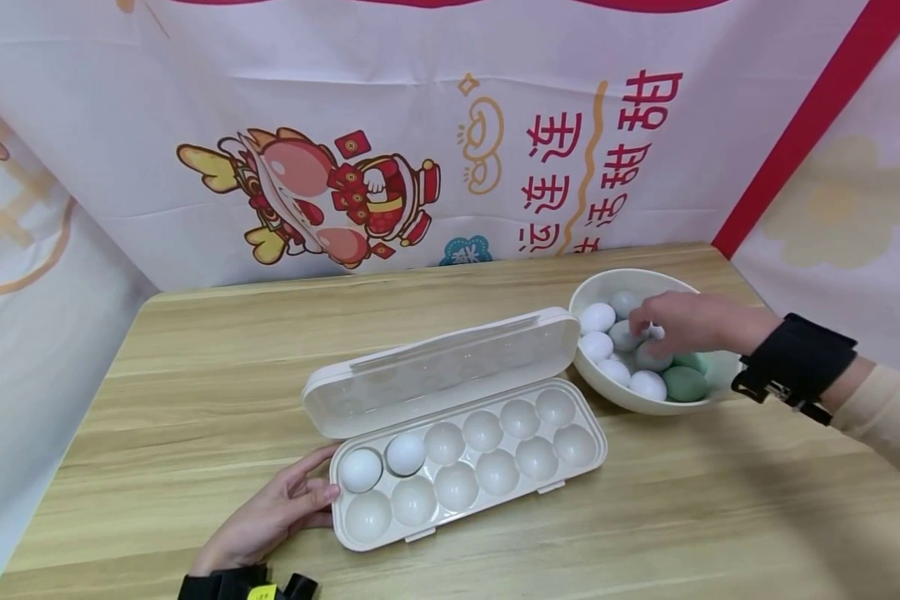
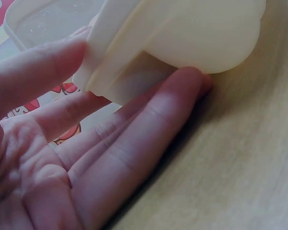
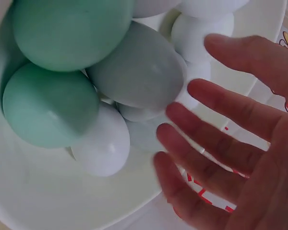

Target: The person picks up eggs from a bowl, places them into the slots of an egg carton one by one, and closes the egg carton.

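An egg box (image 1: 456,487) made of pale plastic lies with its lid (image 1: 450,371) raised. Two white eggs, the left one (image 1: 361,471) and the right one (image 1: 406,453), sit in the back row at its left end; the other cups hold none. My left hand (image 1: 266,510) grips that end, thumb at the rim and fingers beneath, as the left wrist view also shows. Over a white bowl (image 1: 617,395) of white, grey and green eggs hangs my right hand (image 1: 693,321). Its fingers are spread beside a grey egg (image 3: 137,64), with nothing held.
The wooden table (image 1: 217,375) carries the box left of the bowl, and the lid's right end overlaps the bowl's rim in the head view. Behind the table hangs a white printed cloth (image 1: 390,92), with a red band (image 1: 817,125) at the right.
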The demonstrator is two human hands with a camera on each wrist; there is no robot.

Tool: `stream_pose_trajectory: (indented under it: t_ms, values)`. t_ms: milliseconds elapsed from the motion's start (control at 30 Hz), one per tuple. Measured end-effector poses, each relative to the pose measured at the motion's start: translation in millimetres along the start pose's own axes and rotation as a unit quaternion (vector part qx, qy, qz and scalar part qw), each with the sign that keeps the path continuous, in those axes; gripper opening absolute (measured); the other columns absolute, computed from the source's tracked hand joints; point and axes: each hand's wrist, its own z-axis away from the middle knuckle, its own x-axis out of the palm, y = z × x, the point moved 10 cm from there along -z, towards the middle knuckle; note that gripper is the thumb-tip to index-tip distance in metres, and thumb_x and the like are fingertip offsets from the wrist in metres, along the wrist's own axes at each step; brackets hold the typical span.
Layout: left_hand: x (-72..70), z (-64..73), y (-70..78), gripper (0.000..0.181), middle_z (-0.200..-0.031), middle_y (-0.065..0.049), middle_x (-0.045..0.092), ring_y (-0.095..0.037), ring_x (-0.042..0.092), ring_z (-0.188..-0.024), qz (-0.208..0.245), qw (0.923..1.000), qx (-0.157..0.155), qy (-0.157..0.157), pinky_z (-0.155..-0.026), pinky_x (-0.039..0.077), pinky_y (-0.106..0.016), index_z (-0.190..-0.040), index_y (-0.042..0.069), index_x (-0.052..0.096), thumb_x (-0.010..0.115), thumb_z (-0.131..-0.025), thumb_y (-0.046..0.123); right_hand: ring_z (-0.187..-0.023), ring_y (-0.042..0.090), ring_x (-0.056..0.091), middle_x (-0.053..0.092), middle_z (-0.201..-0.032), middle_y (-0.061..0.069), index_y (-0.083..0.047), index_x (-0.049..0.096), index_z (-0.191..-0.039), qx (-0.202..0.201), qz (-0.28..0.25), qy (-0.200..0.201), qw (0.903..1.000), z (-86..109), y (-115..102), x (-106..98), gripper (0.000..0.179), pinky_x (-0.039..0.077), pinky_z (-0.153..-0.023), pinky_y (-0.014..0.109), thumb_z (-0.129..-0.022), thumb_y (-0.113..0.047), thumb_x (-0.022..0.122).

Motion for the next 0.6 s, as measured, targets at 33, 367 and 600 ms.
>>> stream_pose_trajectory:
  t_ms: [33,367,600]
  values:
    - [0.0,0.1,-0.1,0.052,-0.105,-0.005,0.068,-0.022,0.062,-0.098,0.0,1.0,-0.001,0.0,-0.085,0.054,-0.035,-0.143,-0.002,0.011,0.035,-0.096,-0.005,-0.086,0.024,0.052,0.062,-0.098,0.007,-0.012,0.064,-0.102,0.001,-0.002,-0.002,1.0,-0.1,0.9,2.5,0.029,0.051,-0.077,0.045,-0.075,-0.018,0.074]
    - [0.1,-0.7,0.3,0.054,-0.106,-0.005,0.068,-0.022,0.062,-0.099,-0.003,1.0,-0.005,0.002,-0.086,0.054,-0.035,-0.142,-0.005,0.007,0.035,-0.096,-0.004,-0.075,0.023,0.046,0.049,-0.086,0.009,-0.009,0.06,-0.097,-0.011,0.0,0.003,0.9999,1.3,-1.8,15.4,0.034,0.041,-0.062,0.032,-0.067,-0.004,0.076]
    - [0.4,-0.4,1.0,0.054,-0.106,-0.005,0.068,-0.022,0.063,-0.098,-0.006,1.0,-0.002,0.002,-0.085,0.054,-0.035,-0.142,-0.005,0.008,0.036,-0.096,-0.005,-0.073,0.022,0.046,0.048,-0.085,0.009,-0.013,0.058,-0.097,-0.038,0.007,0.005,0.9993,1.8,-7.1,20.5,0.039,0.041,-0.062,0.032,-0.064,0.001,0.075]
